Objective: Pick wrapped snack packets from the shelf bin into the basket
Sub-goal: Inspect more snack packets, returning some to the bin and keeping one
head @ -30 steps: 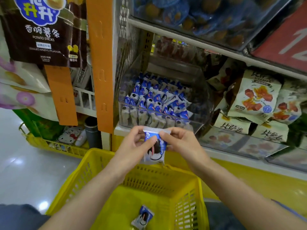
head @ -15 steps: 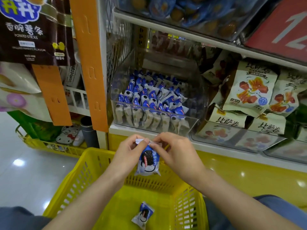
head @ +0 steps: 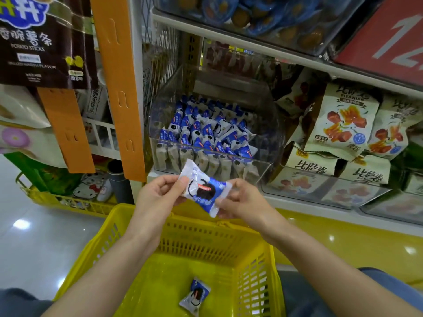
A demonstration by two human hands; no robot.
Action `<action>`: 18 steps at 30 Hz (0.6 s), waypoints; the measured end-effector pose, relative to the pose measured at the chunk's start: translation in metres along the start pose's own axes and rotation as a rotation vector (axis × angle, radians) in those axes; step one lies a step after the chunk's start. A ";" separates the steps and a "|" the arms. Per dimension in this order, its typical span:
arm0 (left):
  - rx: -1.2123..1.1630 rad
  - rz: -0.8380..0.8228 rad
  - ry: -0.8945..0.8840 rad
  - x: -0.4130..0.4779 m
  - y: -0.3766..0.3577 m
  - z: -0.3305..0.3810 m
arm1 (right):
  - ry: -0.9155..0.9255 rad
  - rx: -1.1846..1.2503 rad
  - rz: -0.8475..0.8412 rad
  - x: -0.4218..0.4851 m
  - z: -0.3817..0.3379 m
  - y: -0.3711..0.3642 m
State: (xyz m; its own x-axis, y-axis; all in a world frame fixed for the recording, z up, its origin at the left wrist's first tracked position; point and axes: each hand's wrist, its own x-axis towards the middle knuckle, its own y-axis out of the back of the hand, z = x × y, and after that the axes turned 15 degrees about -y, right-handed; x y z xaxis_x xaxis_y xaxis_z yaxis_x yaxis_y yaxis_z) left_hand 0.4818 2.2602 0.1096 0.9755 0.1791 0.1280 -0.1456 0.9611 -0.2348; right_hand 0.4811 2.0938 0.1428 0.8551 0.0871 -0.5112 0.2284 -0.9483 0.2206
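Note:
A blue-and-white wrapped snack packet [head: 204, 189] with a dark cookie picture is held tilted above the far rim of the yellow basket [head: 258, 271]. My left hand [head: 158, 195] pinches its upper left end and my right hand [head: 242, 200] pinches its lower right end. A second packet [head: 195, 295] lies on the basket floor. Behind my hands, the clear shelf bin [head: 263, 170] holds several more of the same packets [head: 206, 136].
Cream snack bags [head: 343, 124] fill the bin to the right. An orange hanging strip [head: 119, 83] and a dark potato-stick bag [head: 43, 40] hang at left. Another yellow basket [head: 68, 200] sits on the floor at left. The upper shelf holds blue-wrapped goods [head: 251, 12].
The packet has turned from hanging upright by its top edge to lying slanted, held by both ends. My hands have drawn slightly apart.

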 end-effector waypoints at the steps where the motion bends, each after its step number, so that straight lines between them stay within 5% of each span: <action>1: 0.018 0.005 -0.012 0.000 0.000 -0.001 | 0.002 -0.117 -0.025 -0.001 0.002 -0.001; 5: 0.119 -0.048 -0.076 -0.004 0.000 -0.001 | 0.175 -0.559 0.089 0.000 0.009 -0.003; 13: 0.411 -0.258 -0.235 -0.011 -0.005 -0.001 | 0.363 -0.293 0.185 -0.002 0.009 -0.015; 18: 0.209 -0.272 -0.085 -0.013 -0.006 -0.002 | 0.383 -0.203 0.204 0.001 0.009 -0.013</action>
State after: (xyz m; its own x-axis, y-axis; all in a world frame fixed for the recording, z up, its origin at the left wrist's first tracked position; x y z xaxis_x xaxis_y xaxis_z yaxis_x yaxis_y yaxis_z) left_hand 0.4706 2.2521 0.1078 0.9673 -0.0809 0.2403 0.0784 0.9967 0.0199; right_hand 0.4745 2.1037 0.1323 0.9932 0.0478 -0.1058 0.0916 -0.8822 0.4619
